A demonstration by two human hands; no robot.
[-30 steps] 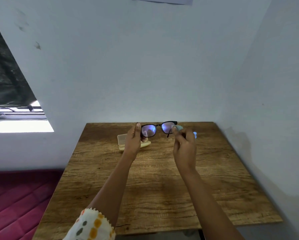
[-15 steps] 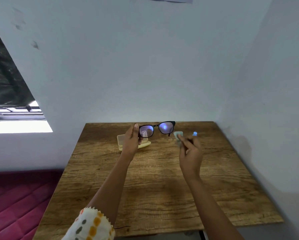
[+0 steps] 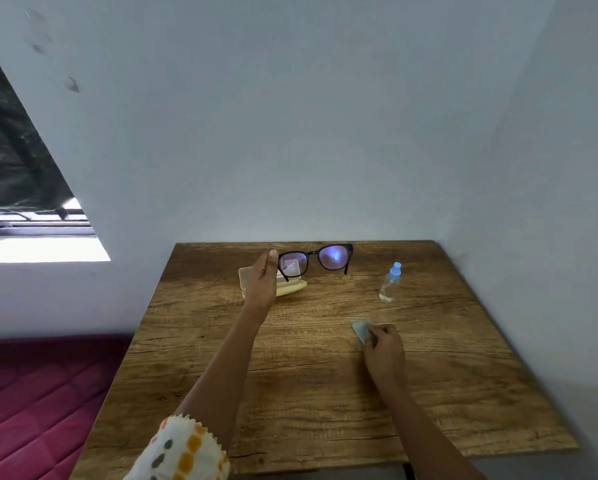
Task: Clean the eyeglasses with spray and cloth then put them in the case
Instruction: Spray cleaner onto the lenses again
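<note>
L hand point(image 3: 261, 285) pinches glasses point(image 3: 316, 259) by one end, held up just over the case point(image 3: 292, 289). R hand point(image 3: 384, 348) grips cloth point(image 3: 361, 329) on surface point(image 3: 308, 393), well right of case, nearer the person. Spray bottle point(image 3: 389, 284) upright, right of case.

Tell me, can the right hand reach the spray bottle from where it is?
Probably yes. The right hand is down near the spray bottle, with only bare table between them. Its fingers hold the cloth, so it would likely drop that first.
</note>
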